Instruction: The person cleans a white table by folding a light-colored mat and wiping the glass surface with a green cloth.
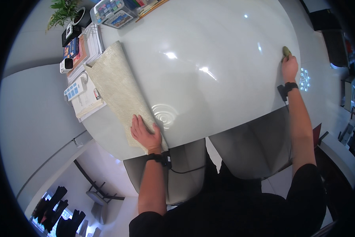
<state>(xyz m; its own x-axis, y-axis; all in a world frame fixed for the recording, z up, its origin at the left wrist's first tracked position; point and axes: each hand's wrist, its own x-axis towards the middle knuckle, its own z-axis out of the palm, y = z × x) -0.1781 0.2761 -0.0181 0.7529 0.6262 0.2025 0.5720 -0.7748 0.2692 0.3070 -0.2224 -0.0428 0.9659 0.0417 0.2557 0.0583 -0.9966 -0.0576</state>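
**Both hands working on a glossy round table**

Pressing flat on the near end of a pale, woven-looking mat (120,89), the left hand (146,134), fingers spread wide and palm down, gripping nothing. Lying on the left part of the table (209,47), that mat, long and rectangular, beige and rough-textured, with its far end reaching toward the stacked papers. Stretching far out to the right rim of the table, the right hand (290,68), arm nearly straight, fingers closing around a small olive-green object (287,51), possibly a sponge or cloth, too small to tell apart. Wearing a black band on each wrist, with a thin cable hanging from the left one.

Shining white and smooth, the tabletop, throwing back ceiling lights and a ringed reflection just beside the left hand. Crowding the far left edge: a stack of books and papers (82,51), a small white device with blue keys (75,90), a clear plastic box of coloured items (108,10) and a potted green plant (65,12). Tucked under the near edge, two grey chairs (248,146).
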